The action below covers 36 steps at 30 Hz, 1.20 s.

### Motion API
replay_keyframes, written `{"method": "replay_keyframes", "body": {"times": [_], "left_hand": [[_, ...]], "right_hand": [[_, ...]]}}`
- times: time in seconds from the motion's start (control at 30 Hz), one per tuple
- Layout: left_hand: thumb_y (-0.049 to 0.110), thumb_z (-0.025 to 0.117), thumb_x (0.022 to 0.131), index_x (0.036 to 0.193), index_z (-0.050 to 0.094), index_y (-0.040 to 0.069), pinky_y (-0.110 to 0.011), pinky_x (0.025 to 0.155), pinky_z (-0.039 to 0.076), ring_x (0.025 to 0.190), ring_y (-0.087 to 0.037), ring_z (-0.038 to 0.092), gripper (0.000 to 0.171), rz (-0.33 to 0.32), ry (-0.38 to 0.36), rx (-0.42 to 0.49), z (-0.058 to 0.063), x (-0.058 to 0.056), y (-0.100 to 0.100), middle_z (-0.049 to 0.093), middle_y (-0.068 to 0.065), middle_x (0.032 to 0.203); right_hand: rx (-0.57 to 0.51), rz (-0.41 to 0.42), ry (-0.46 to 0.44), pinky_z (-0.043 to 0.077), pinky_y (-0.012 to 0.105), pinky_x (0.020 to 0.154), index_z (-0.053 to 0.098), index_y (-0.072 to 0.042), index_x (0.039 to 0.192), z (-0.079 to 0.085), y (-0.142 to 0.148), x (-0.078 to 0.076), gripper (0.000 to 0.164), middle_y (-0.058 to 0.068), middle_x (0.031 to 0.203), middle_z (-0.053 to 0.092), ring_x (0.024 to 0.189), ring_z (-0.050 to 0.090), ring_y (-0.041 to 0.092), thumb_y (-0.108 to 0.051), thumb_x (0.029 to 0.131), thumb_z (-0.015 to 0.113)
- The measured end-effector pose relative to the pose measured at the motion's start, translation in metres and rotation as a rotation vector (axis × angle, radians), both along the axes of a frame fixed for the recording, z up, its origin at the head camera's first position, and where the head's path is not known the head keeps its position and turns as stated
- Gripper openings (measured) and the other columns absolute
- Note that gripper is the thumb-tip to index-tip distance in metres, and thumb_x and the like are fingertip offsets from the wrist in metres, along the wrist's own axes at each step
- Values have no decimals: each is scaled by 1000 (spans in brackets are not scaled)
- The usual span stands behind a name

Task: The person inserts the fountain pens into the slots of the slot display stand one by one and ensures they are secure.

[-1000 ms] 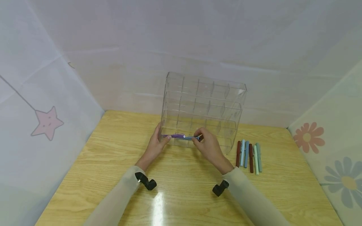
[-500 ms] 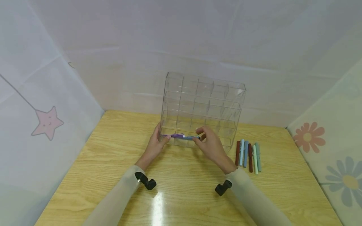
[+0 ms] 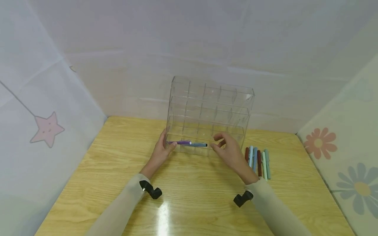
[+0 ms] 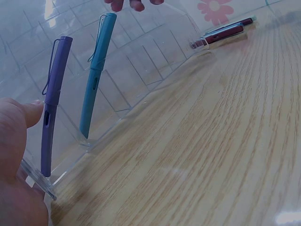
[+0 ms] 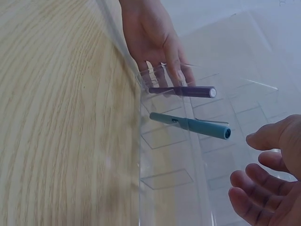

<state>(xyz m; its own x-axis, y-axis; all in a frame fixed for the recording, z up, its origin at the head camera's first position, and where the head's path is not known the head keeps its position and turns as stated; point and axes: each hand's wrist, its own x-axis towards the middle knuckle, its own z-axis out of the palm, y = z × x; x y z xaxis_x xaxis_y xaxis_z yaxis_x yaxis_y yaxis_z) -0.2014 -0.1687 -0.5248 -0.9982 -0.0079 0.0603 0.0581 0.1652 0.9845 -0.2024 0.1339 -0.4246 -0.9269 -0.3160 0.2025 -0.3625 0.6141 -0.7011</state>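
A clear plastic organizer (image 3: 206, 113) with tiers of small compartments stands at the back of the table. My left hand (image 3: 160, 152) grips its left side, thumb at the front and fingers behind. In the lowest tier, a purple pen (image 4: 56, 80) leans in the leftmost compartment, near my left thumb. Beside it a teal-blue pen (image 4: 97, 70) leans in the neighbouring compartment, cap end up and clip showing. My right hand (image 3: 231, 152) hovers just right of the teal pen's cap end, fingers loosely bent, holding nothing; the right wrist view shows a gap between them.
On the wooden table (image 3: 189, 196), right of the organizer, several capped pens (image 3: 259, 162) lie side by side: dark red, light blue, blue, pale green and grey-green. My right forearm partly covers them. A pale cloth wall (image 3: 141, 82) rises close behind the organizer.
My right hand has let go of the teal-blue pen and drawn away to the right, leaving it in the organizer. My left hand has kept its grip on the organizer's side.
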Motion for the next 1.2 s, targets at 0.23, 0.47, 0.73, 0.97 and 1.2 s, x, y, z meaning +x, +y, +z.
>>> {"method": "replay_keyframes", "body": {"times": [0.23,0.47,0.73,0.97,1.2], "left_hand": [[31,65,108,173,10,27,-60,138,10,170,-36,6,86,-5,0,13,-1,1,0,8,-9,182],[34,65,108,173,9,27,-59,138,10,170,-35,7,87,-6,-4,19,-1,1,-1,9,-8,182],[32,65,108,174,8,24,-58,138,13,169,-37,9,87,-3,-14,20,0,2,-2,10,-10,182],[29,64,109,174,6,22,-60,137,11,169,-38,7,88,-3,-15,6,2,2,-1,6,-12,182],[30,64,109,174,6,20,-58,138,11,169,-38,8,88,-1,-10,10,2,1,0,8,-13,181]], "right_hand": [[34,-45,-6,54,26,63,66,-9,126,9,18,3,29,14,125,71,99,69,26,-25,103,73],[45,-72,-1,54,23,66,65,-6,128,13,44,4,29,16,128,69,101,68,28,-22,104,72],[61,-138,-10,56,23,69,63,-5,130,23,77,5,34,17,129,68,105,67,30,-29,106,68],[62,-220,18,56,26,60,61,-5,133,32,109,5,39,20,131,67,108,68,36,-35,108,64],[85,-286,-16,56,25,67,60,-5,135,31,136,3,43,22,132,67,112,66,38,-39,108,62]]}}
